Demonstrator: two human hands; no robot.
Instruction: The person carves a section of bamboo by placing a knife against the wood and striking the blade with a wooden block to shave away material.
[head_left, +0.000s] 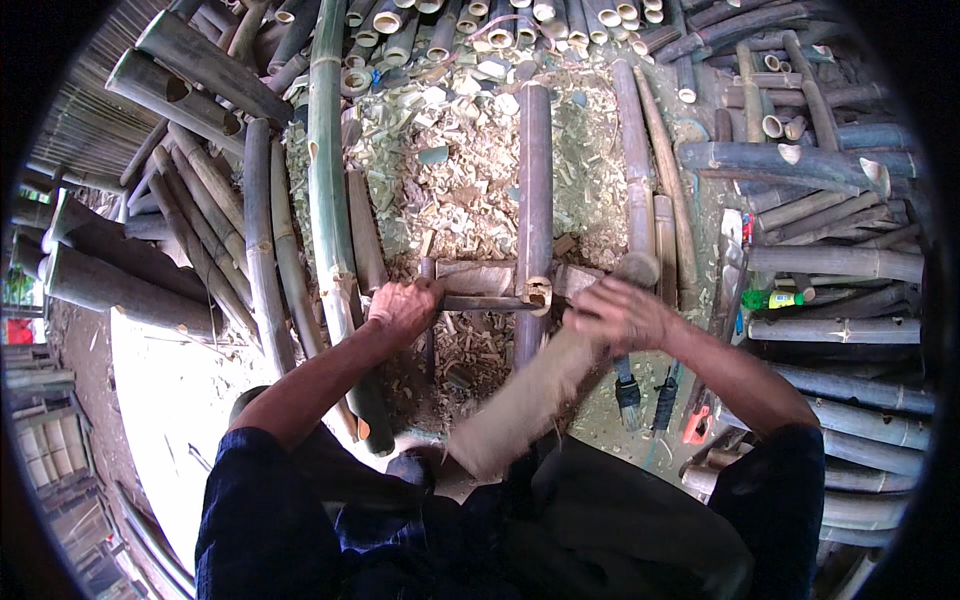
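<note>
My left hand is closed round the near end of a dark, flat blade-like tool. This tool lies crosswise at the near end of a brown bamboo pole, whose cut mouth faces me. Just right of the pole, my right hand is wrapped round a thick, pale wooden club. The club slants down to the left toward my lap and is smeared by motion. Whether the tool's far end touches my right fingers is hard to make out. Behind it sits a low wooden block.
Wood chips cover the ground ahead. A long green bamboo pole stretches along the left. Bamboo lengths are stacked at the right, with a green bottle among them. Brushes and an orange-handled tool lie near my right forearm.
</note>
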